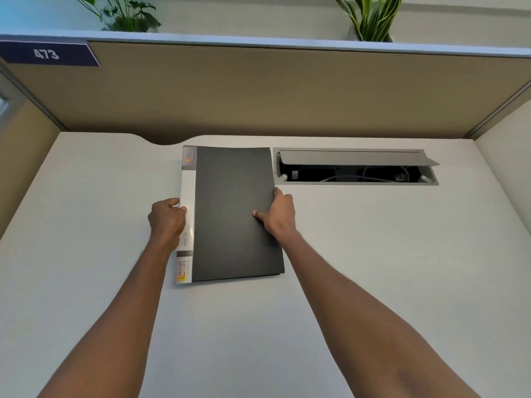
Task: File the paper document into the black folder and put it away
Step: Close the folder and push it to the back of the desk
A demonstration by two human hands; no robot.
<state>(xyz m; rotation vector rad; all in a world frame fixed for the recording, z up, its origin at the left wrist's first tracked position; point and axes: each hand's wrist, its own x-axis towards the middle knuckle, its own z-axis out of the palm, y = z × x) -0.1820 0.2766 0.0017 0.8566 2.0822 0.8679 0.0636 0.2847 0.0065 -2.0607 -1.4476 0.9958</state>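
Observation:
The black folder [234, 214] lies closed on the white desk [373, 268], with its white spine label along the left side. My left hand [166, 221] grips the spine edge at about mid-height. On the opposite side, my right hand [277, 215] holds the folder's right edge, thumb pressed on the cover. No paper document shows; if one is inside, the cover hides it.
An open cable hatch [356, 166] with its lid raised sits just right of the folder's top. A tan partition wall [287, 90] closes the desk's back, with a "473" sign [47, 54] and two plants [370, 18] on top. Side partitions bound both ends.

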